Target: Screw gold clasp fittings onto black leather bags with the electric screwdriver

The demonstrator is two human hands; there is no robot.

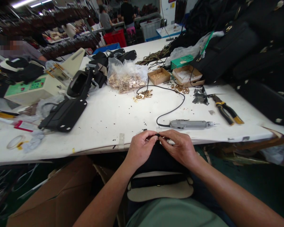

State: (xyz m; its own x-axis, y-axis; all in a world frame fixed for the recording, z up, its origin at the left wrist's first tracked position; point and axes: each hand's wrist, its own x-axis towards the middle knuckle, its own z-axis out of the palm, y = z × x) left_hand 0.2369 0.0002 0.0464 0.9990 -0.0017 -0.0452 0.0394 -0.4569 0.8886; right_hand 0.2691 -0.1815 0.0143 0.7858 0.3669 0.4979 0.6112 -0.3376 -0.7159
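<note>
My left hand [140,147] and my right hand [180,146] meet at the near edge of the white table [113,116]. Both pinch a small black part [157,135] between their fingertips, at the top of a dark bag piece [159,181] that rests on my lap. The fingers of both hands are closed around it. A grey electric screwdriver [190,124] with a black cord lies on the table just beyond my right hand.
Yellow-handled pliers [226,109] lie to the right. A clear bag of gold hardware [126,77], small cardboard boxes [159,75] and loose gold pieces [143,94] sit further back. A black bag panel [65,115] lies left, black bags [246,44] pile right. Other people work behind.
</note>
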